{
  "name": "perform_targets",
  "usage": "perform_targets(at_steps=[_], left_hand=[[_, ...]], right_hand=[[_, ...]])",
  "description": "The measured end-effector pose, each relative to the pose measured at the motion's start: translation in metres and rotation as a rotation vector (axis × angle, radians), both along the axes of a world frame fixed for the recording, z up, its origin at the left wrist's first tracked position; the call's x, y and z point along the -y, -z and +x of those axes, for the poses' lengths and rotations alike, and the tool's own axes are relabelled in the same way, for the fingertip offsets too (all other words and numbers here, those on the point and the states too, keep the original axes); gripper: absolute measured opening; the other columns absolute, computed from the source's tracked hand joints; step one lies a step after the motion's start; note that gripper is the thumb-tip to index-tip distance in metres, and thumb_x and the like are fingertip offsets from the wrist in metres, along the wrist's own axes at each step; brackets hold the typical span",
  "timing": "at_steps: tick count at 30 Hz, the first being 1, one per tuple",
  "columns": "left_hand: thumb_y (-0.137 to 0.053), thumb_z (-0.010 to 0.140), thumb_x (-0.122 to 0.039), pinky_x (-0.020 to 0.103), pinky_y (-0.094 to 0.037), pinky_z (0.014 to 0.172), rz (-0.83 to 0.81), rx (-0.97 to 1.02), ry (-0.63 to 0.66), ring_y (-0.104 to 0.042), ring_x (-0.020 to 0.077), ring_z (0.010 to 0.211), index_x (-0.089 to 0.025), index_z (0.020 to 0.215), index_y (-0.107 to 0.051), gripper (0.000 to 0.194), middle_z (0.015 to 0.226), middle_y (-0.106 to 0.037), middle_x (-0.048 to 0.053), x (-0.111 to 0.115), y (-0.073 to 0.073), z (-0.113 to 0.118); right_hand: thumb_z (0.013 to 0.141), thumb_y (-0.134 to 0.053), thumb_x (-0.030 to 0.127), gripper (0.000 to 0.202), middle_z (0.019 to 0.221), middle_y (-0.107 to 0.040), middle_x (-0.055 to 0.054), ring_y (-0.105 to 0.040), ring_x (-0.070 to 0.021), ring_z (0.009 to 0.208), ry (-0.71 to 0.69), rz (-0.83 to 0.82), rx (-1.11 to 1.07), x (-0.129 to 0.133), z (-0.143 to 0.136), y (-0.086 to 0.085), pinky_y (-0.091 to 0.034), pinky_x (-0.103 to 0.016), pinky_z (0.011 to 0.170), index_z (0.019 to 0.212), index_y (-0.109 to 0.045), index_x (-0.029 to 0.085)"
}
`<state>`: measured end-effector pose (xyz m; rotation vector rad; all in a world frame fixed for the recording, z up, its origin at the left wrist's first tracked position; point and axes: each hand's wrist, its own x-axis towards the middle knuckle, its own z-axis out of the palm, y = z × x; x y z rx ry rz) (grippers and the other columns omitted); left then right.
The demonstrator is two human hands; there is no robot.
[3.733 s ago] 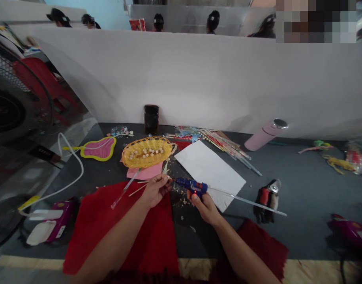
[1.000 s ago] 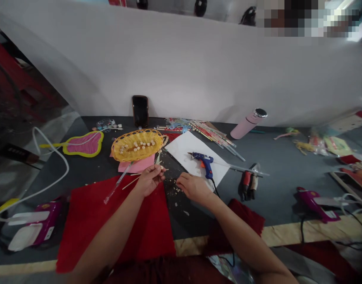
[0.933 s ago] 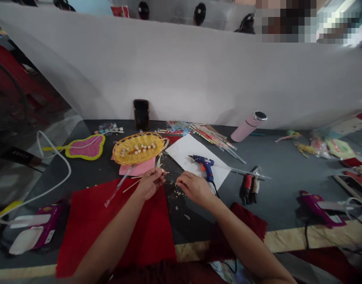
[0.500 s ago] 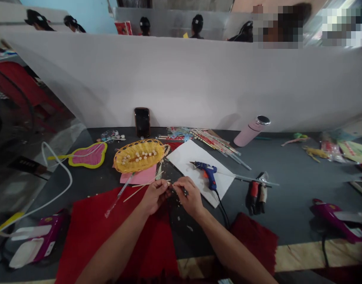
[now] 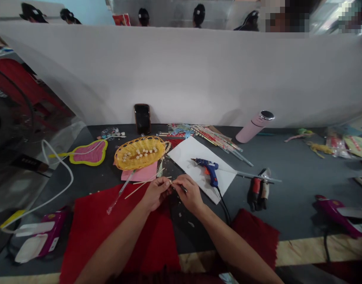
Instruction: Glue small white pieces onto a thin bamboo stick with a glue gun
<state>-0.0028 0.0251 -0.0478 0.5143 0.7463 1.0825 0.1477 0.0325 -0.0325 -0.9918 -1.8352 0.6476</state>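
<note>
My left hand (image 5: 157, 193) is closed in a pinch near the upper edge of the red cloth (image 5: 121, 236), on something too small to make out. Fingertips almost touching it, my right hand (image 5: 188, 193) also pinches something tiny. Thin pale sticks (image 5: 139, 187) lie beside my left hand. Behind the hands, a yellow woven basket (image 5: 139, 153) holds several small pale beads and overlaps a pink paper (image 5: 143, 172). A blue glue gun (image 5: 209, 170) rests on a white sheet (image 5: 183, 154) to the right of my hands.
Pliers (image 5: 259, 189) and a pink bottle (image 5: 252, 128) are on the right. A phone (image 5: 142, 119) leans on the white partition (image 5: 181, 75). Coloured sticks (image 5: 216, 140) lie along the back. Purple devices (image 5: 52, 232) stand at both sides. Several people's heads show beyond the partition.
The camera view has shifted slightly, so the table contents appear a little higher. My hands stay together, with only a small change at the fingertips.
</note>
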Motion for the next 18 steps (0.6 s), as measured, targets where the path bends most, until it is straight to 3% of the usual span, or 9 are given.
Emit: perform_targets(at_steps=[18], left_hand=[[-0.072,0.067,-0.026,0.022,-0.038,0.059,0.007,-0.013,-0.001,-0.049,0.0076,0.056,-0.013,0.065,-0.060,0.018,0.065,-0.057,0.000,-0.0003,0.0008,0.0004]], right_hand=[[0.087,-0.047,0.019,0.011,0.083,-0.059,-0.005,-0.055,-0.0163,0.082,-0.041,0.000,0.076,-0.0001,0.0028,-0.0029,-0.048,-0.031,0.075,0.085,-0.058,0.020]])
